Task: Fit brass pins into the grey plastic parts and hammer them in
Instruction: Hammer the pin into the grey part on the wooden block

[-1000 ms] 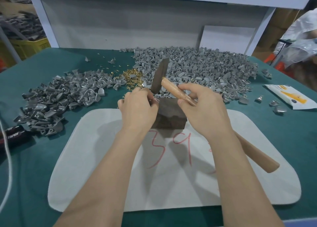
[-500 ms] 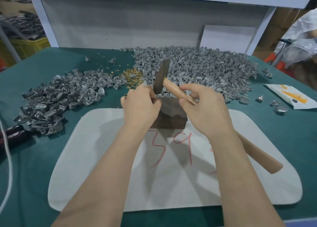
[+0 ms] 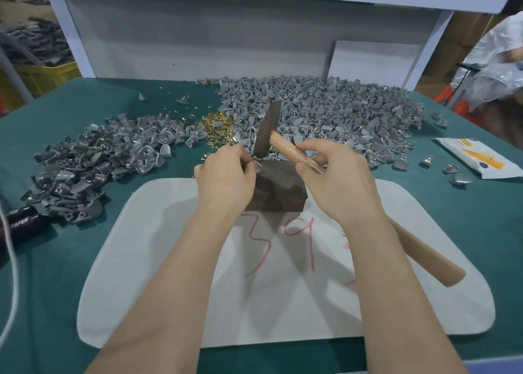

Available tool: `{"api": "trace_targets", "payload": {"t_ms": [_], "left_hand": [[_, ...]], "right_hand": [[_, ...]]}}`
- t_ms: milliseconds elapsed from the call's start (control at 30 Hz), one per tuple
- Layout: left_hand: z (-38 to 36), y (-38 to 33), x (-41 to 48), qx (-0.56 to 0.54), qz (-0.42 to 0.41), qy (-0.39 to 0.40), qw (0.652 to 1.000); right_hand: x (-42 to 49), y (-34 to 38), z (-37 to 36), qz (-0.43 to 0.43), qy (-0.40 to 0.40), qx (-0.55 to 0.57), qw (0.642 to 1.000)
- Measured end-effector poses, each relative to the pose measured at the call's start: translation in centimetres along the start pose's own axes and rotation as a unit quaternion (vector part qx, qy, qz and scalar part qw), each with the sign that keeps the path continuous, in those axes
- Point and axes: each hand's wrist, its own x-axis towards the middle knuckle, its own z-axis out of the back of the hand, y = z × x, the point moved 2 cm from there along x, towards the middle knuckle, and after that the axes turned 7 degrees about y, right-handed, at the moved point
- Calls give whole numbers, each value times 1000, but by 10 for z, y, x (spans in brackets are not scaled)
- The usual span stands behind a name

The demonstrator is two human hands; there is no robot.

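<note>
My right hand (image 3: 336,181) grips a wooden-handled hammer (image 3: 294,154) close to its grey metal head (image 3: 268,131), which stands just above a dark block (image 3: 276,189). At the block's top left edge my left hand (image 3: 226,175) pinches a small grey plastic part (image 3: 256,164); any pin in it is hidden by my fingers. Loose brass pins (image 3: 218,127) lie in a small heap behind my left hand. A large pile of grey parts (image 3: 325,113) lies at the back right, and a second pile (image 3: 93,158) lies at the left.
The block rests on a white mat (image 3: 158,246) with red writing, on a green table (image 3: 467,204). A white and yellow packet (image 3: 475,158) and a few stray parts lie at the right. A black tool (image 3: 22,223) and a white cord (image 3: 11,274) sit at the left edge.
The hammer head has dropped slightly and tilted toward the block. My left hand has shifted a little to the right at the block's edge.
</note>
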Motion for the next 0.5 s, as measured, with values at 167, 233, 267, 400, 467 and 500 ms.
{"api": "trace_targets", "payload": {"t_ms": [167,233,267,400,467,500], "left_hand": [[-1,-2,1,5,0,-9,1000],[0,-3,3,12,3,-4,1000],[-1,-3,3,15,2,-1,1000],[-2,-3,2,17,-3,-2,1000],[-3,-3,1,22,-9,-7,1000],[-3,-2,1,26,-13,-10,1000]], "right_hand": [[0,0,-1,1,1,-2,1000],[0,1,-1,1,2,-2,1000],[1,1,-1,0,2,-1,1000],[1,0,-2,0,4,-1,1000],[1,0,-2,-1,4,-1,1000],[1,-1,-1,-1,5,-2,1000]]}}
